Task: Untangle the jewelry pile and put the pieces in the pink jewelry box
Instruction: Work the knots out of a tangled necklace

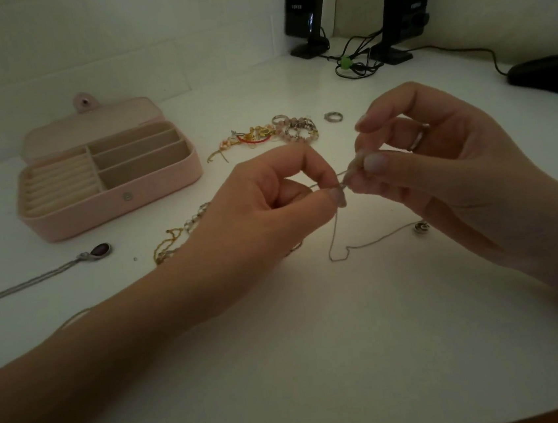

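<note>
Untangling step, nothing boxed yet | pink jewelry box (pixel 112 208) open, upper left | jewelry pile (pixel 274 134) upper centre | left hand (pixel 263 206), right hand (pixel 437 160) both pinch thin chain (pixel 337 239) mid-frame | next: tease knot gently apart, likely fiddly.

Pink jewelry box (pixel 112 208) lies open at left, lid folded back, compartments bare. Tangled bead pile (pixel 272 132) is left behind it to the right. Thin silver chain (pixel 360 245) is draped on the table, upper end raised.
</note>
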Demonstrator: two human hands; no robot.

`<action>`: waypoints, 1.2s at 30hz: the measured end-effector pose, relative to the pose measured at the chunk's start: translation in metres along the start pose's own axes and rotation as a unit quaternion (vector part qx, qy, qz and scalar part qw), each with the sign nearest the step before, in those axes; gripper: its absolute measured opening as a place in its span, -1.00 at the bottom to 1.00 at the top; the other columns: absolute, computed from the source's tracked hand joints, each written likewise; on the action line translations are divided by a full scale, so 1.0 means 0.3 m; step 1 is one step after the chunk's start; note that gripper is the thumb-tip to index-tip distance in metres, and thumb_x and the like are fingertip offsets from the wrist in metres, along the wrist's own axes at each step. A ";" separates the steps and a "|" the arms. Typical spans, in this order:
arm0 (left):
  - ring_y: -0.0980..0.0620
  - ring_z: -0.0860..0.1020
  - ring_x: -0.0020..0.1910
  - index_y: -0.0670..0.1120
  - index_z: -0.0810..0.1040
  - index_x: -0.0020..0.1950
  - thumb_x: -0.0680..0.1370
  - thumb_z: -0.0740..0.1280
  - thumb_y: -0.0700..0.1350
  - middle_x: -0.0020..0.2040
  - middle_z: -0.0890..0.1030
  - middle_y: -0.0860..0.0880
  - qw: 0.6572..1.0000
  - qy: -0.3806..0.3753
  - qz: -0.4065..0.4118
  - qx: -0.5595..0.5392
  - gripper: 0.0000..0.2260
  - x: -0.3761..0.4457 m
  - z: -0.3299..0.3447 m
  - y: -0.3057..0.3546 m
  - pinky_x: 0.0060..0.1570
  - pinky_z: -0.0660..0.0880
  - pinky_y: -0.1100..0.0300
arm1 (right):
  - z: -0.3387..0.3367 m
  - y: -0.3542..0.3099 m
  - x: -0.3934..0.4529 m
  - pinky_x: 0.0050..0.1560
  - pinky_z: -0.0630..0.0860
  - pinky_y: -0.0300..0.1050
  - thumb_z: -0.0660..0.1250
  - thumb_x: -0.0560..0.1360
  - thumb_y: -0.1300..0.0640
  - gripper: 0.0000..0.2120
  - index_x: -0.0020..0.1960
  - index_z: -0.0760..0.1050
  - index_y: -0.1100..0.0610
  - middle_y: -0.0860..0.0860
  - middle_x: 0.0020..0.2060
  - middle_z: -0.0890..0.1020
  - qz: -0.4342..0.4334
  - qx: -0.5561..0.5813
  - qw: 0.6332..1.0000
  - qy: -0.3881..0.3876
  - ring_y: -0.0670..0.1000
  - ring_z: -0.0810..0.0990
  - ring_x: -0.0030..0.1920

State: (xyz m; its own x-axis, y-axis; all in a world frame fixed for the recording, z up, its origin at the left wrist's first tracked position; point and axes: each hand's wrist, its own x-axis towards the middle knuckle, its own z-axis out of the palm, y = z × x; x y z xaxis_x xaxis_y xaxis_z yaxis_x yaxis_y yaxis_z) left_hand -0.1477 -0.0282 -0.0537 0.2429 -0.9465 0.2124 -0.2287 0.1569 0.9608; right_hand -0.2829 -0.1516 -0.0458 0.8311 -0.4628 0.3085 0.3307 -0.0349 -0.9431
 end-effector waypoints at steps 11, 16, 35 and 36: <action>0.10 0.19 -0.56 -0.03 0.54 -0.28 0.43 0.33 -0.12 -0.54 0.28 -0.04 0.998 -0.007 0.005 0.061 -0.92 -0.004 -0.004 -0.002 -0.54 0.25 0.38 | -0.017 0.007 0.006 -0.13 0.54 -0.20 0.35 0.37 0.37 -0.83 -0.13 0.53 0.13 0.01 -0.32 0.55 -0.002 0.056 0.998 0.019 -0.04 0.59 -0.27; 0.11 0.18 -0.58 -0.04 0.53 -0.29 0.42 0.32 -0.15 -0.56 0.27 -0.01 0.999 -0.005 0.006 0.042 -0.91 -0.002 -0.003 -0.001 -0.55 0.22 0.37 | -0.016 0.004 0.003 -0.13 0.54 -0.18 0.34 0.34 0.32 -0.84 -0.12 0.51 0.12 0.00 -0.33 0.55 -0.005 0.036 0.999 0.029 -0.04 0.60 -0.29; -0.11 0.51 -0.24 0.06 0.53 -0.28 0.33 0.32 0.01 -0.24 0.56 0.08 0.995 0.012 0.048 0.082 -0.95 0.006 -0.020 -0.007 -0.21 0.44 0.30 | -0.013 -0.003 0.002 -0.12 0.56 -0.14 0.40 0.29 0.23 -0.79 -0.10 0.48 0.12 0.00 -0.29 0.56 -0.028 -0.013 0.999 0.040 -0.02 0.64 -0.27; -0.14 0.54 -0.17 0.06 0.53 -0.28 0.33 0.32 0.01 -0.20 0.59 0.05 0.996 0.014 0.047 0.070 -0.95 0.006 -0.019 -0.011 -0.18 0.45 0.31 | -0.013 -0.004 0.002 -0.12 0.56 -0.14 0.40 0.28 0.23 -0.78 -0.10 0.48 0.12 0.00 -0.29 0.57 -0.030 -0.015 0.999 0.038 -0.02 0.64 -0.27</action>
State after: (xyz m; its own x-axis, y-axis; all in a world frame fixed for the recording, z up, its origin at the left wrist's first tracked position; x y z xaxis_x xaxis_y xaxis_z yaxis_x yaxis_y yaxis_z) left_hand -0.1411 -0.0287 -0.0554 0.2393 -0.9212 0.3067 -0.3811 0.2014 0.9023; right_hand -0.2844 -0.1551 -0.0450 0.7738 -0.5248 0.3546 0.3639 -0.0899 -0.9271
